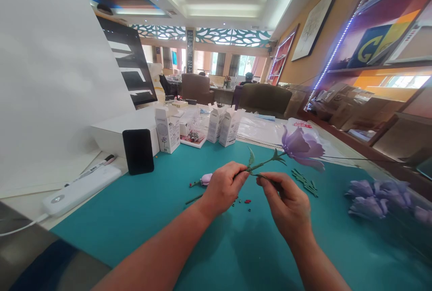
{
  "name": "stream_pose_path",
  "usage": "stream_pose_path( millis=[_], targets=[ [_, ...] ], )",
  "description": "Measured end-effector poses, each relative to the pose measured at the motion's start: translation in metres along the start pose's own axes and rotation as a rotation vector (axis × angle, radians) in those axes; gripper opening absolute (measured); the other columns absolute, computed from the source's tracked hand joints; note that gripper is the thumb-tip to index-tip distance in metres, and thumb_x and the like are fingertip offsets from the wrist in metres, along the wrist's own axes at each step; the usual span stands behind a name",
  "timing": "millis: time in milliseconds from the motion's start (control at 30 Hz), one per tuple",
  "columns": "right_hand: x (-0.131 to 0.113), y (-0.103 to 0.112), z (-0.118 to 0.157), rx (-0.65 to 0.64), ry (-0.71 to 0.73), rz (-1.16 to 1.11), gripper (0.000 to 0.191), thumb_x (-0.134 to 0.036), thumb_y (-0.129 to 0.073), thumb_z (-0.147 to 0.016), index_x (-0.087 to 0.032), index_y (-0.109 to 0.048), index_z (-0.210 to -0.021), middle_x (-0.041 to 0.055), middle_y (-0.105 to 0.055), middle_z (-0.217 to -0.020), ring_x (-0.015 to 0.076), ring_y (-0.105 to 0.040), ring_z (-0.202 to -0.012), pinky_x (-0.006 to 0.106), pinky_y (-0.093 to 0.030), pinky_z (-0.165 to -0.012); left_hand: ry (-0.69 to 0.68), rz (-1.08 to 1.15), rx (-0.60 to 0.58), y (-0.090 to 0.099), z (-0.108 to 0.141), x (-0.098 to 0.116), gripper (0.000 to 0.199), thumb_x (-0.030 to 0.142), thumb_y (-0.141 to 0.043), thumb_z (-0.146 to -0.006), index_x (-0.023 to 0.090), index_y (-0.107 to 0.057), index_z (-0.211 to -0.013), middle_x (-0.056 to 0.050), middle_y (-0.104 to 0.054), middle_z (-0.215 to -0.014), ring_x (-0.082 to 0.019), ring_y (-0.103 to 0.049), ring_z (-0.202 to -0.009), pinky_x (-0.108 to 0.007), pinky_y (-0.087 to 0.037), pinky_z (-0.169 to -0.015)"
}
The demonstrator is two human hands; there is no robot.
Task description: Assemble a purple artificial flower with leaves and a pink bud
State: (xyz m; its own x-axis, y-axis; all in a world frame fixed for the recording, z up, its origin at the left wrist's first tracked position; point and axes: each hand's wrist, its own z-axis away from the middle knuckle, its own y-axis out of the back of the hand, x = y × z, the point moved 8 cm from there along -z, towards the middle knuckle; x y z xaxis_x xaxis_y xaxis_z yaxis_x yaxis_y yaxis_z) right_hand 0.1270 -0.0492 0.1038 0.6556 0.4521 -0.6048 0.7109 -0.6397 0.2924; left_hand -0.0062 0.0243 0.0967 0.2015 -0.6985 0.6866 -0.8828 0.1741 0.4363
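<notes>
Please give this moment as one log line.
left hand: holds green flower stem | right hand: pinches same stem | lilac artificial flower: on stem

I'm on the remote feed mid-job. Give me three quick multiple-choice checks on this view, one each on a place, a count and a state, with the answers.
1. Where is the pink bud?
A. On the teal mat, beside the left hand
B. Inside a carton
C. On the black phone

2. How many tall white cartons stand beyond the mat?
A. One
B. Three
C. Six

3. What state is the purple artificial flower in?
A. Lying flat on the mat
B. Standing in a vase
C. Held up by its green stem, between the left hand and right hand

Answers:
1. A: the bud rests on the mat.
2. B: three stand with flaps up.
3. C: both hands are at the stem, the bloom clear of the mat.
</notes>
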Motion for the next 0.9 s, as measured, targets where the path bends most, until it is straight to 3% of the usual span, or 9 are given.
stream_pose_path(
  millis=[400, 667, 900],
  targets=[
    [-0.0027, 0.0015, -0.0007, -0.004, 0.036, 0.035, 0.009, -0.030, -0.060, -0.085, -0.024, -0.067, -0.088, -0.0001, -0.071, -0.076, 0.0144, -0.067, -0.070, 0.023, -0.052, -0.061, 0.004, 0.001, -0.025, -0.0038, 0.0015, 0.0012, 0.023, 0.032, -0.044, -0.092, 0.017, -0.061, -0.088, -0.004, -0.064, -0.082, -0.016, -0.058, -0.075, -0.026, -0.043, -0.068],
    [-0.0044, 0.0022, -0.0023, 0.002, 0.078, 0.057, 0.010, -0.029, -0.059, -0.085, -0.024, -0.067, -0.087, 0.0003, -0.071, -0.075, 0.0146, -0.067, -0.067, 0.024, -0.053, -0.060, -0.019, -0.009, 0.030, -0.0025, 0.0029, 0.0018, 0.021, 0.036, -0.058, -0.085, 0.017, -0.063, -0.092, -0.003, -0.061, -0.078, -0.015, -0.057, -0.072, -0.026, -0.043, -0.067],
    [-0.0088, -0.0011, -0.0015, -0.007, 0.086, 0.046, 0.010, -0.028, -0.059, -0.085, -0.024, -0.068, -0.087, -0.0002, -0.072, -0.075, 0.0142, -0.067, -0.067, 0.024, -0.053, -0.060, -0.015, 0.001, 0.088, -0.0015, 0.0042, -0.0007, 0.021, 0.036, -0.055, -0.088, 0.018, -0.064, -0.086, -0.002, -0.059, -0.072, -0.015, -0.056, -0.071, -0.025, -0.043, -0.065]
  ],
)
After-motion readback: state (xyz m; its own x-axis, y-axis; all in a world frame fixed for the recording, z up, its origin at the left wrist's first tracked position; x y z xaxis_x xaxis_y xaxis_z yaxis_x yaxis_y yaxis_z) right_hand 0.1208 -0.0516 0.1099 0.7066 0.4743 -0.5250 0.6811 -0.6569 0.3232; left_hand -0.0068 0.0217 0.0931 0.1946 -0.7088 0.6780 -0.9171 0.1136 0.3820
